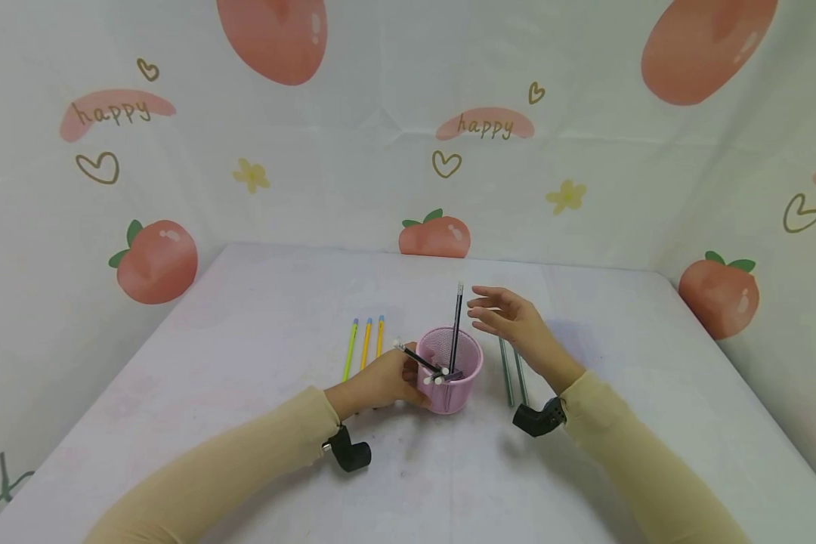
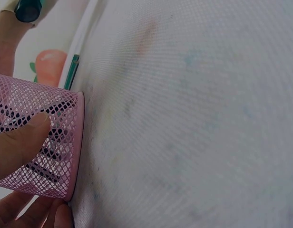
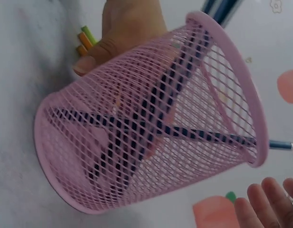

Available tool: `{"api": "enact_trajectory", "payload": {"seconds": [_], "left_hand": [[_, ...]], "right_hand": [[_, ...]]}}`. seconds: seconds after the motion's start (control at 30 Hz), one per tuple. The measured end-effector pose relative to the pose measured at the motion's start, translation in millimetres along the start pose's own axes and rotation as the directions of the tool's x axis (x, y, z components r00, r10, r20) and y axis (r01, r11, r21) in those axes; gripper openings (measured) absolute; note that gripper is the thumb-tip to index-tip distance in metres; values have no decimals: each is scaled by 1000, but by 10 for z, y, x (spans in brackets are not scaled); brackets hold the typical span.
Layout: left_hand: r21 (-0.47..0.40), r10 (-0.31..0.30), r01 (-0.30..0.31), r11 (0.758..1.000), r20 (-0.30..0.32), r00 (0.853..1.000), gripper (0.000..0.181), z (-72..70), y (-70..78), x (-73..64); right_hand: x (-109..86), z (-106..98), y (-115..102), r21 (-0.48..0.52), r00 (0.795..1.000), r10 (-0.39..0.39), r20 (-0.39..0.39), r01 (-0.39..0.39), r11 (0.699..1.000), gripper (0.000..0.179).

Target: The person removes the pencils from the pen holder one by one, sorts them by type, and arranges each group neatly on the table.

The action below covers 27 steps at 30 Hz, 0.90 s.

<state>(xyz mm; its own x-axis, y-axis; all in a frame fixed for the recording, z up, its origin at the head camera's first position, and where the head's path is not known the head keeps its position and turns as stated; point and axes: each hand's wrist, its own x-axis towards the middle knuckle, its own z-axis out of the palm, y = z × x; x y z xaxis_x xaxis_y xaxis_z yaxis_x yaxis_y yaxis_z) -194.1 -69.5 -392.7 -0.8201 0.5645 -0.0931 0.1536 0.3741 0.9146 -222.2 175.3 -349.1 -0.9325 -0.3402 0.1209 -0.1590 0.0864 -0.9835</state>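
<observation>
My left hand (image 1: 384, 379) grips a pink mesh pencil cup (image 1: 471, 381) from its left side; in the left wrist view the thumb (image 2: 23, 142) presses on the mesh. Several black pencils (image 1: 418, 357) with white ends lean in the cup, and one black pencil (image 1: 456, 325) sticks up higher than the others. Just right of that tall pencil's top, my right hand (image 1: 513, 321) hovers with fingers apart and nothing held. Its fingertips (image 3: 256, 204) show near the cup's rim in the right wrist view.
Left of the cup lie a yellow-green pencil (image 1: 350, 351) and two orange pencils (image 1: 366, 344), partly behind the left hand. On the right, two dark green pencils (image 1: 506, 374) rest on the white tabletop (image 1: 258, 325), below the right hand. A patterned cloth (image 1: 353, 189) stands behind the table.
</observation>
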Motion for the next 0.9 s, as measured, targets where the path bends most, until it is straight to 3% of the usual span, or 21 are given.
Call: {"api": "enact_trajectory", "payload": {"seconds": [0.3, 0.9], "left_hand": [[-2, 14, -14, 1000, 9, 1000, 68, -5, 1, -9], [-15, 18, -18, 1000, 17, 1000, 69, -12, 25, -23]], "right_hand": [[-9, 155, 18, -169, 999, 45, 2, -44, 985, 44], [-1, 222, 29, -234, 1000, 16, -4, -17, 972, 34]]}}
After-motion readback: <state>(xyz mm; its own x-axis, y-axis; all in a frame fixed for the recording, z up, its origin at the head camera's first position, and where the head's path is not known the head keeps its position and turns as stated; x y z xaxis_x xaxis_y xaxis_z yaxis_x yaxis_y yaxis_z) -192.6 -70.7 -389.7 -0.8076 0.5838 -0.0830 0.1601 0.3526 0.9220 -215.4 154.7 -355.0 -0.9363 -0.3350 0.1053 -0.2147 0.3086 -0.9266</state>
